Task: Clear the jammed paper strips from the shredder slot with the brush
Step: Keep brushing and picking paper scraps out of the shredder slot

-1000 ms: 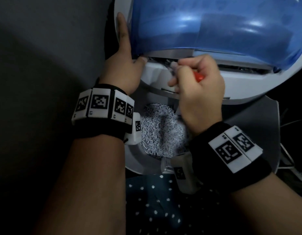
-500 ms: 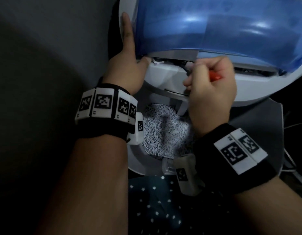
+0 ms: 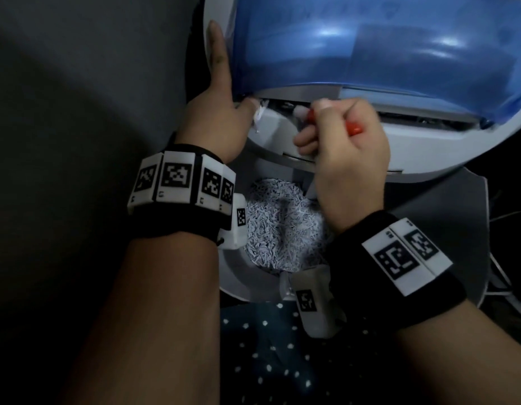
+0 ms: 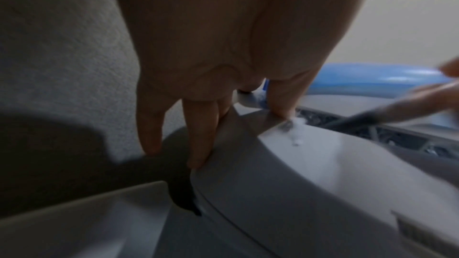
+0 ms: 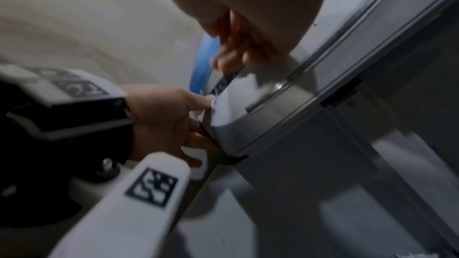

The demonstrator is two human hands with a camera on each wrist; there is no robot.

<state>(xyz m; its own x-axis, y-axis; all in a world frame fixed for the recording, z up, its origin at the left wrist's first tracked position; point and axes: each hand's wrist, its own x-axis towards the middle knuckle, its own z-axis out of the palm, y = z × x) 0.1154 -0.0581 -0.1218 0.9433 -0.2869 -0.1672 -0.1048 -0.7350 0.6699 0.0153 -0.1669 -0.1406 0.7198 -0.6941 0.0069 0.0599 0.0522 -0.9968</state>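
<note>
Fingers (image 3: 304,138) of right hand (image 3: 349,159) clenched round orange-handled brush (image 3: 355,129), tip at shredder slot (image 3: 423,119). Left hand (image 3: 215,118) flat, bracing shredder (image 3: 428,147). Risk: hard jab packs paper strips (image 3: 260,111) deeper, or bristles snag cutters.

Below the grip, heap of shredded paper (image 3: 279,226) lies in an open grey bin (image 3: 238,276). Nearer still, dark fabric with white dots (image 3: 282,361). Grey wall (image 3: 78,83) left of grip. Thin cables (image 3: 504,276) lower right.
</note>
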